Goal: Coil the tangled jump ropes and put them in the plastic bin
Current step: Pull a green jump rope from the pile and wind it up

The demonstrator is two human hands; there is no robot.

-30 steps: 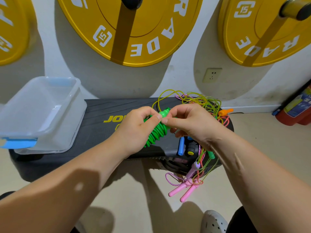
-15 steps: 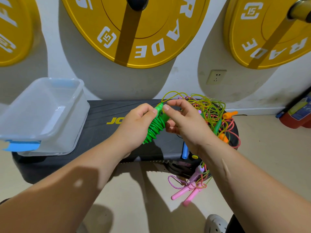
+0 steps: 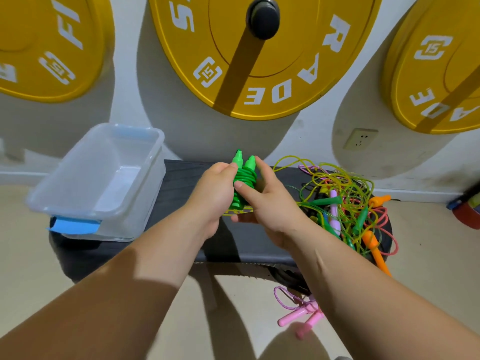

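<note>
A green jump rope (image 3: 245, 175) is wound tightly around its two green handles, which stand side by side and point up and away. My left hand (image 3: 213, 193) grips the bundle from the left. My right hand (image 3: 270, 203) holds it from the right, thumb pressed on the coil. Both hands are above the middle of a black step platform (image 3: 181, 183). A clear plastic bin (image 3: 98, 178) with blue latches stands open on the platform's left end. A tangle of yellow, green, orange and pink ropes (image 3: 342, 201) lies on the right end.
Pink handles (image 3: 301, 318) with a pink rope hang off the platform's front right over the beige floor. Yellow weight plates (image 3: 259, 53) are mounted on the white wall behind. A wall socket (image 3: 359, 139) and a red object (image 3: 467, 211) are at the right.
The green bundle has turned upright, both handles side by side. My hands have shifted left, away from the tangle, which now lies free on the platform. The camera has moved closer.
</note>
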